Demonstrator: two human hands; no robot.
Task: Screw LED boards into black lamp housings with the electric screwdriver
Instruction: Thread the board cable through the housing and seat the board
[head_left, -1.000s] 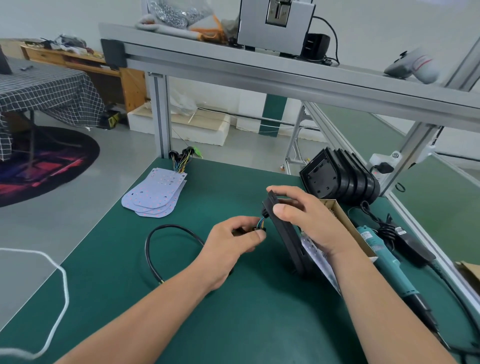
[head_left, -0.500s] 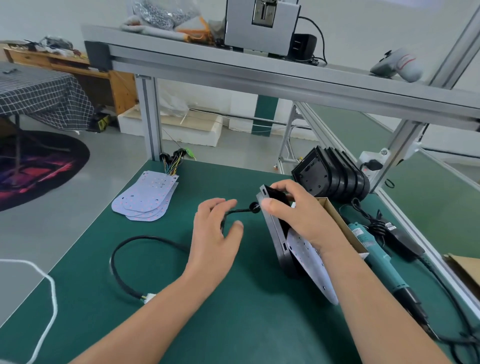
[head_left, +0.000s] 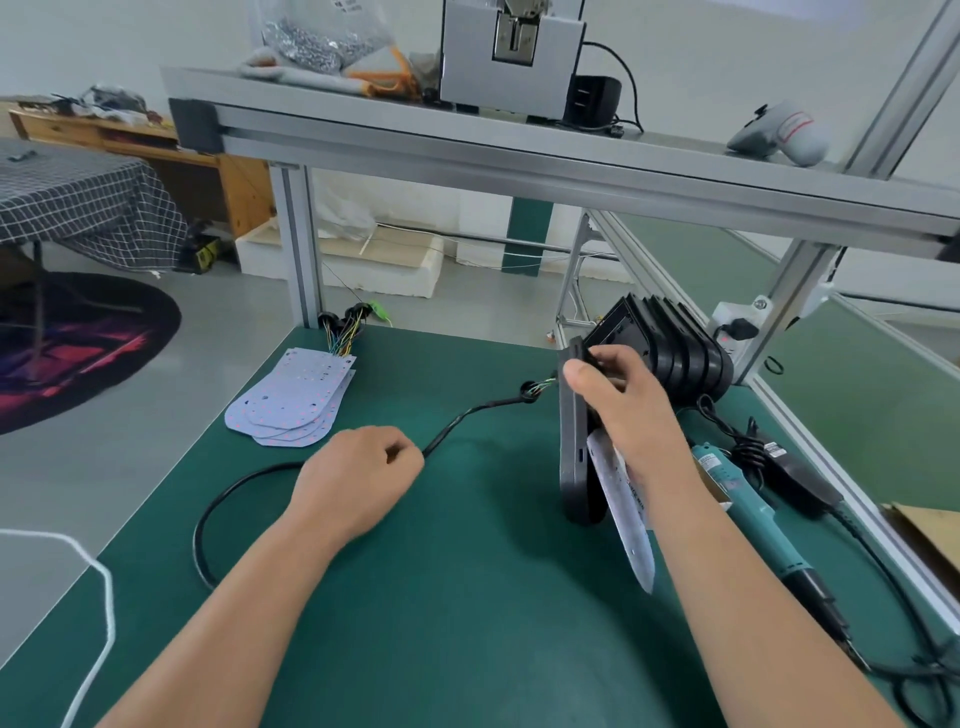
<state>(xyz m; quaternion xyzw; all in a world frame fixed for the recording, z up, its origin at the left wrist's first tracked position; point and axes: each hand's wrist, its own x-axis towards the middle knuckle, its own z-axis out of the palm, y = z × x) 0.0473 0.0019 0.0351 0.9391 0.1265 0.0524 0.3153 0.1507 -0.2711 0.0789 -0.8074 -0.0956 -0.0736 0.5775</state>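
Note:
My right hand (head_left: 618, 410) grips the top of a black lamp housing (head_left: 574, 457) that stands on edge on the green mat. An LED board (head_left: 626, 514) hangs tilted out of the housing's right side. A black cable (head_left: 467, 418) runs from the housing's top end leftward, with coloured wires showing at the entry. My left hand (head_left: 358, 473) pinches this cable about mid-length and pulls it left. The teal electric screwdriver (head_left: 748, 514) lies on the mat right of my right forearm.
A stack of LED boards (head_left: 293, 400) with wire bundles lies at the far left of the green mat (head_left: 441, 623). Several black housings (head_left: 670, 348) lean together at the back right. An aluminium frame post (head_left: 298, 244) and a shelf beam cross overhead. A power adapter (head_left: 795, 473) lies beside the screwdriver.
My left hand moved from the wire entry at the housing leftward along the cable and closed on it, drawing the cable out. The housing stayed upright in my right hand; the LED board swung further out.

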